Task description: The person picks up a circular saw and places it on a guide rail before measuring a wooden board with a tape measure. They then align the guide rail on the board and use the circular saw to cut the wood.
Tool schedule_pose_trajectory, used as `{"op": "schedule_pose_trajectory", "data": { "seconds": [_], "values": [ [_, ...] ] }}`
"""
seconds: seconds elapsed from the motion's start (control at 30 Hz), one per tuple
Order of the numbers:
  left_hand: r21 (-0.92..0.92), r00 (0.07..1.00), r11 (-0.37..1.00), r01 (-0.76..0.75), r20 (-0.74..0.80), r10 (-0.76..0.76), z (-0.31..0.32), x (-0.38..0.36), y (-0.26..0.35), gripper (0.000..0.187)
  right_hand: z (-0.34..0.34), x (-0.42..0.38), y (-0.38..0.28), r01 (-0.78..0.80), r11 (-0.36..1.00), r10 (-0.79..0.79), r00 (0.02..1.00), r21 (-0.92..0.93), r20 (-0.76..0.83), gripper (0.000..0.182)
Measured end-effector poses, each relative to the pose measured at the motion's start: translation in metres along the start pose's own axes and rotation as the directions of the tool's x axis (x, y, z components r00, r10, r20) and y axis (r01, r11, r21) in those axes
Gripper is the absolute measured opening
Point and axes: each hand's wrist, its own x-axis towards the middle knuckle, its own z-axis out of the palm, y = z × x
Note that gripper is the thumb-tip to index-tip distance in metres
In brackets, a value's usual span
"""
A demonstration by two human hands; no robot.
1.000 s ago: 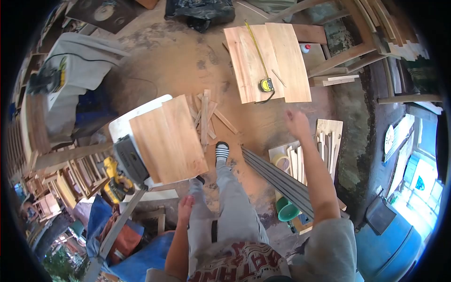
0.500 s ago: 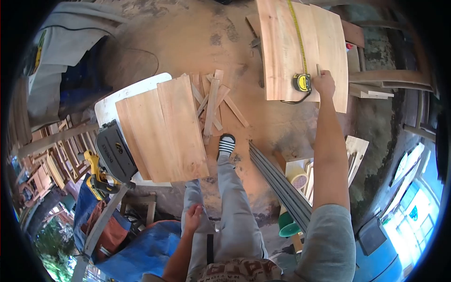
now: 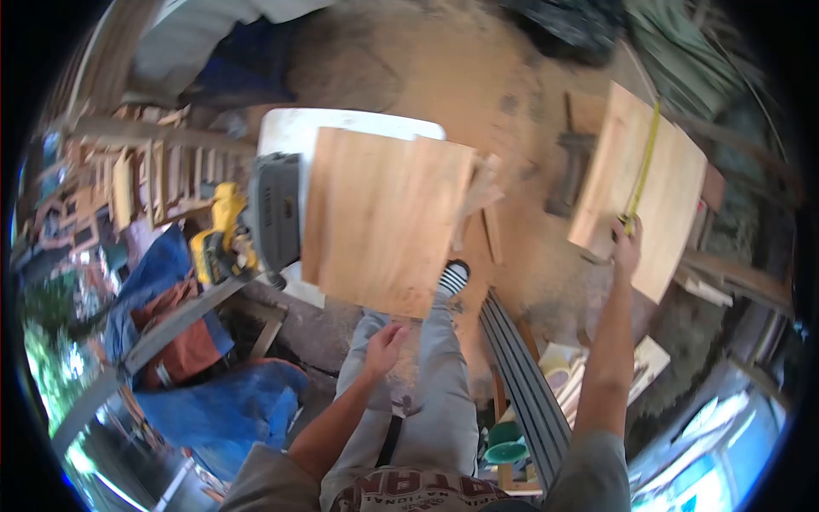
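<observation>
My right hand (image 3: 627,246) is closed around the tape measure (image 3: 630,225) on the right-hand wooden panel (image 3: 678,183). Its yellow blade (image 3: 646,162) is drawn out along that panel toward the far edge. Whether a pencil is also in these fingers is hidden by blur. In front of my left thigh hangs my left hand (image 3: 386,348), fingers loosely bent and a little apart, with nothing in it. Beyond it a second wooden panel (image 3: 384,222) lies on a white table (image 3: 350,119).
A yellow-and-black power tool (image 3: 223,239) and a dark DeWalt case (image 3: 277,209) sit left of the second panel. Grey metal lengths (image 3: 525,384) lean by my right leg, beside a green funnel-like object (image 3: 505,445). Wood strips (image 3: 492,230) lie on the floor. Blue tarp (image 3: 226,414) lies lower left.
The view has turned, shifting both panels rightward in the picture. My right hand, earlier beside the tape measure with a pencil-like stick, now grips the tape measure. My left hand has risen slightly.
</observation>
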Motion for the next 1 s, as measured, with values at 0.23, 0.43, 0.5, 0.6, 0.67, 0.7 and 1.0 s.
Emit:
{"op": "schedule_pose_trajectory", "data": {
  "seconds": [0.23,0.43,0.5,0.6,0.67,0.7,1.0],
  "values": [
    [0.143,0.816,0.931,-0.336,-0.45,0.363,-0.038,0.138,0.079,0.029,0.034,-0.141,-0.114,-0.036,0.976,-0.097,0.807,0.213,0.582,0.075],
    [0.416,0.42,0.818,-0.398,-0.71,0.566,-0.117,0.298,0.157,0.027,0.125,-0.162,-0.159,0.274,0.961,-0.134,0.597,-0.044,0.791,0.072],
    [0.401,0.34,0.787,-0.469,-0.74,0.58,-0.135,0.35,0.166,0.03,0.159,-0.15,-0.168,0.285,0.957,-0.133,0.582,-0.049,0.802,0.072],
    [0.075,0.525,0.914,-0.4,-0.799,0.295,-0.139,0.364,0.198,0.034,0.195,-0.136,-0.185,0.303,0.95,-0.118,0.57,-0.074,0.813,0.072],
    [0.172,0.516,0.919,-0.355,-0.784,0.346,-0.135,0.374,0.191,0.038,0.207,-0.13,-0.204,0.34,0.934,-0.113,0.57,-0.108,0.814,0.072],
    [0.22,0.514,0.916,-0.334,-0.773,0.373,-0.134,0.376,0.191,0.04,0.209,-0.131,-0.212,0.343,0.93,-0.094,0.578,-0.136,0.811,0.072],
    [0.495,0.534,0.859,-0.133,-0.694,0.483,-0.131,0.378,0.201,0.045,0.219,-0.117,-0.215,0.325,0.936,-0.083,0.573,-0.134,0.815,0.07]
  ]
}}
